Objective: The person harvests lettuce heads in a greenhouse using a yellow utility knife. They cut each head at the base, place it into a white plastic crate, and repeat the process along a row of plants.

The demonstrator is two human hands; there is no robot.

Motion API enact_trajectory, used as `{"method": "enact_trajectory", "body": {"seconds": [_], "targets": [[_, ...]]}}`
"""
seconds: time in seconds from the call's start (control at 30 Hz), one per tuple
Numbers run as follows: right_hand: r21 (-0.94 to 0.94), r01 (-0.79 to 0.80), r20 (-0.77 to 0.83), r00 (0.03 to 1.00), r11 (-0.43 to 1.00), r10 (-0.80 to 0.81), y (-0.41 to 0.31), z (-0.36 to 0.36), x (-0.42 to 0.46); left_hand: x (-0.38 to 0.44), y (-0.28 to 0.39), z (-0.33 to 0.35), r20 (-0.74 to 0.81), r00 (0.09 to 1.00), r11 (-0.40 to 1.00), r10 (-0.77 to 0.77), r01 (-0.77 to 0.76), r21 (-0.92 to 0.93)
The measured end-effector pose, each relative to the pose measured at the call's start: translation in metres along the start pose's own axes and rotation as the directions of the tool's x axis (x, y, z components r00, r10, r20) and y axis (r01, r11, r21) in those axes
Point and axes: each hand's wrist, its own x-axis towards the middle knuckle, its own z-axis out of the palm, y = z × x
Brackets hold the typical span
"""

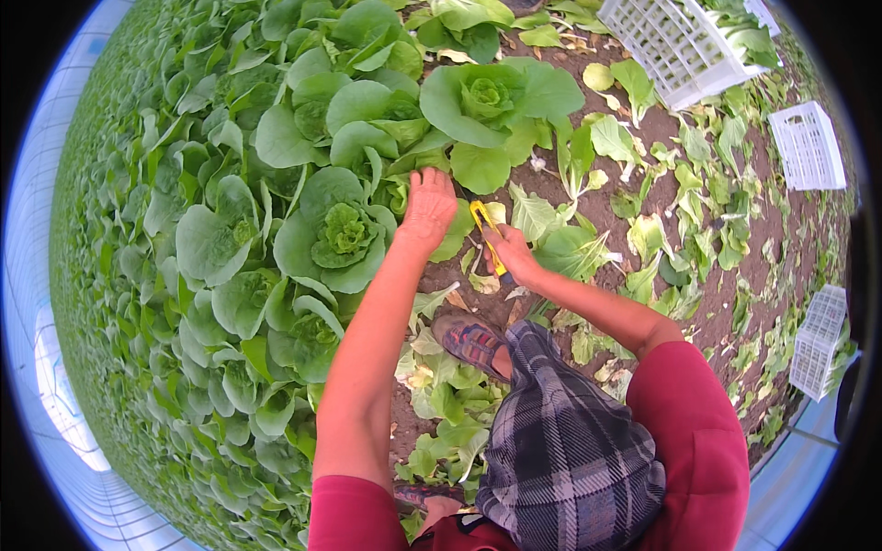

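My left hand (431, 206) reaches in at the edge of the leafy green plants, its fingers bent among the leaves beside a small lettuce-like head (395, 198). Leaves hide its thumb and fingertips, so I cannot tell whether it grips anything. My right hand (511, 253) is closed around a yellow utility knife (486, 224). The knife's front end points up towards the plants, close to my left hand; its blade is hard to make out. Just beyond both hands a large open lettuce-like plant (486, 98) spreads its broad leaves. Another full head (343, 229) grows left of my left wrist.
Dense rows of the same plants (238, 234) fill the left side. Loose and yellowing leaves (648, 237) litter the brown soil (720, 296) on the right. White plastic crates stand there: a large one (679, 52) holding greens and two smaller ones (807, 146). My shoe (472, 342) is below the knife.
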Motion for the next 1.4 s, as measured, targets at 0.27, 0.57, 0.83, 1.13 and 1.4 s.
{"method": "enact_trajectory", "body": {"seconds": [0.27, 0.57, 0.83, 1.13, 1.4], "targets": [[0.111, -0.183, 0.074, 0.982, 0.977, 0.176, 0.004, 0.015, 0.009, -0.029, -0.015, 0.0, -0.144, 0.983, 0.981, -0.111, 0.085, -0.173], [0.136, -0.141, 0.065, 0.989, 0.981, 0.133, 0.007, 0.035, 0.013, -0.033, -0.015, 0.004, -0.067, 0.982, 0.983, -0.174, 0.169, -0.072], [-0.203, -0.239, 0.154, 0.95, 0.95, 0.272, 0.015, -0.001, -0.051, -0.029, -0.018, 0.001, 0.059, 0.975, 0.975, -0.212, 0.215, -0.048], [0.316, 0.077, -0.186, 0.982, 0.946, -0.018, 0.003, -0.014, -0.152, -0.07, 0.023, -0.099, -0.151, 0.879, 0.663, -0.452, 0.217, -0.716], [0.159, 0.16, -0.023, 0.987, 0.974, -0.158, -0.07, -0.003, -0.145, -0.144, 0.085, -0.107, -0.049, 0.919, 0.526, -0.39, 0.179, -0.831]]}}
